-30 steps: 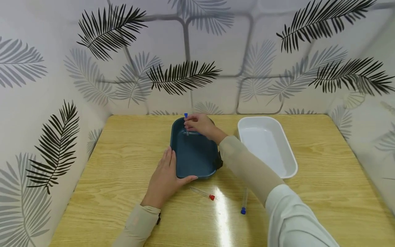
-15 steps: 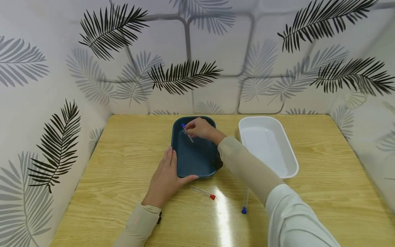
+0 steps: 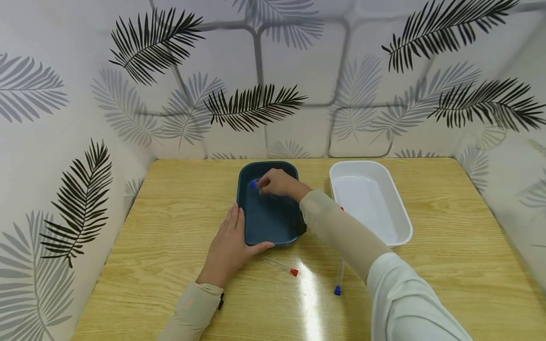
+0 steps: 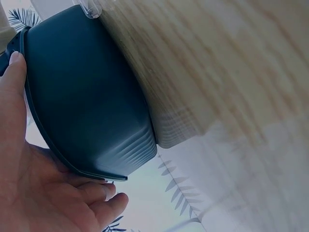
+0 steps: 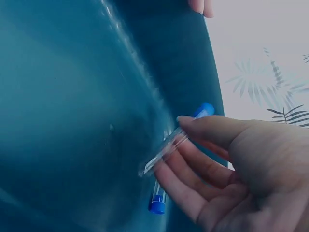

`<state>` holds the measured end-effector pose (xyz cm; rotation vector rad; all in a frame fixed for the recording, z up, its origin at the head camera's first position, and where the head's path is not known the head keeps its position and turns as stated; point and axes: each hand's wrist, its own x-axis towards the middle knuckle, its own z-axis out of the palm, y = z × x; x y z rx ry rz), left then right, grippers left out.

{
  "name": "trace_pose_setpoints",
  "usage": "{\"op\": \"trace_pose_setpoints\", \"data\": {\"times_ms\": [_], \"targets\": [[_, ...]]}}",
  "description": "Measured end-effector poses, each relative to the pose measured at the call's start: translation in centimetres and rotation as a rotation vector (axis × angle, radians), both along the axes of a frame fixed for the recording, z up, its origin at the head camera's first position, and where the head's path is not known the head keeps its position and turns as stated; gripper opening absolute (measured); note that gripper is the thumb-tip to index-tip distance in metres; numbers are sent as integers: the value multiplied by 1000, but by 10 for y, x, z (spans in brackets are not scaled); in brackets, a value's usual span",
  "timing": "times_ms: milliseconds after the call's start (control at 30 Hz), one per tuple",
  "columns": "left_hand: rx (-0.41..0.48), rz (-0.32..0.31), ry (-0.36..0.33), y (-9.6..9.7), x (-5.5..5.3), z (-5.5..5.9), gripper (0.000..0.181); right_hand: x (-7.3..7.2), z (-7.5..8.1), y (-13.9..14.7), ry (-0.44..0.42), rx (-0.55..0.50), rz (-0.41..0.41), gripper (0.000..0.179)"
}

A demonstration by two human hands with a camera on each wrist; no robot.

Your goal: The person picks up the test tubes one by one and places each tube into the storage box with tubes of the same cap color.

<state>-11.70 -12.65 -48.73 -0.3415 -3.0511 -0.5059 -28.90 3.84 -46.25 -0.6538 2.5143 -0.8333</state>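
A dark teal plastic tray point(image 3: 270, 222) stands on the wooden table. Inside its far left part, my right hand point(image 3: 279, 183) pinches a clear test tube point(image 5: 166, 151) with a blue cap between thumb and fingers, tilted low over the floor. Another blue-capped test tube point(image 5: 157, 205) lies in the tray below it in the right wrist view. My left hand point(image 3: 227, 251) rests on the tray's near left corner, fingers straight along the left side and thumb at the front rim. The left wrist view shows that hand against the tray's outer wall point(image 4: 87, 92).
A red-capped test tube point(image 3: 281, 266) lies in front of the teal tray. Further right is a blue-capped tube point(image 3: 339, 279), partly under the right forearm. A white tray point(image 3: 368, 203) stands to the right, and a patterned wall point(image 3: 298, 128) rises behind the table.
My right hand has lowered the blue-capped test tube from above the far rim into the tray, tilting it from upright. My left hand has stayed on the tray.
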Motion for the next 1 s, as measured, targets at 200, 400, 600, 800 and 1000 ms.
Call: {"op": "trace_pose_setpoints", "data": {"times_ms": [200, 400, 600, 800, 1000], "targets": [[-2, -1, 4, 0, -1, 1, 119, 0, 0, -2, 41, 66, 20, 23], [0, 3, -4, -1, 0, 0, 119, 0, -2, -1, 49, 104, 36, 18], [1, 0, 9, -1, -1, -2, 119, 0, -5, -2, 42, 150, 40, 10], [5, 6, 1, -1, -1, -2, 120, 0, -9, -4, 35, 190, 34, 7], [6, 7, 1, -1, -1, -3, 119, 0, -11, -6, 39, 203, 27, 8]]}}
